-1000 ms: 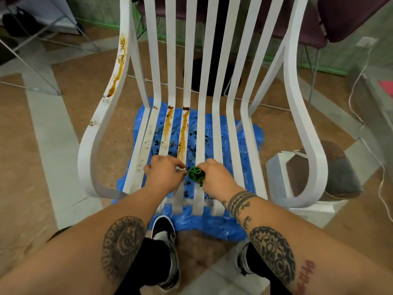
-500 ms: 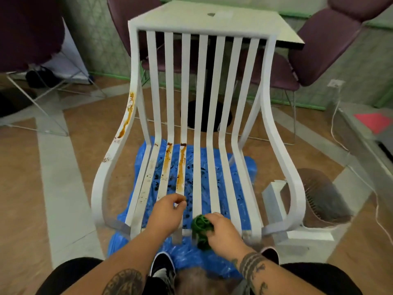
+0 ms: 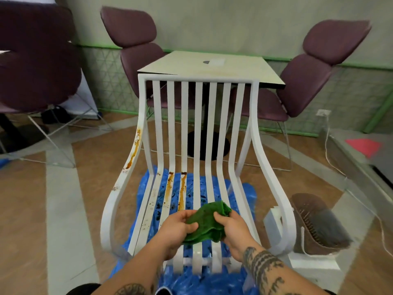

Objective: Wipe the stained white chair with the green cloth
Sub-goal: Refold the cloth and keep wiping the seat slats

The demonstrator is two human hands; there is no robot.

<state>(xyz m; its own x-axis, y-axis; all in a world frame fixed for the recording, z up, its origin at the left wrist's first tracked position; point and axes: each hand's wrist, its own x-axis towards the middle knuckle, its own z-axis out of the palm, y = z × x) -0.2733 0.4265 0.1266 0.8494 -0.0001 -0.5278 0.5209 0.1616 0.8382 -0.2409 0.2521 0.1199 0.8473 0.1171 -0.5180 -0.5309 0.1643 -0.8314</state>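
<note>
Two purple chairs (image 3: 136, 50) flank a pale square table (image 3: 212, 67) right behind the white chair (image 3: 263, 167). A brown perforated basket (image 3: 314, 222) lies tilted on the floor (image 3: 63, 209) to the right, with a white cable (image 3: 327, 145) trailing near it. The floor is brown with pale grey bands, and a blue plastic sheet (image 3: 244, 192), speckled with dark bits, is spread under the white chair. The wall behind is pale green.

Orange-brown streaks run down the slatted chair's left arm and down two seat slats left of centre. The green cloth (image 3: 207, 222) is crumpled and held over the front of the seat. The left hand (image 3: 176, 228) curls its fingers round the cloth's left edge, and the right hand (image 3: 234, 228) pinches its right side.
</note>
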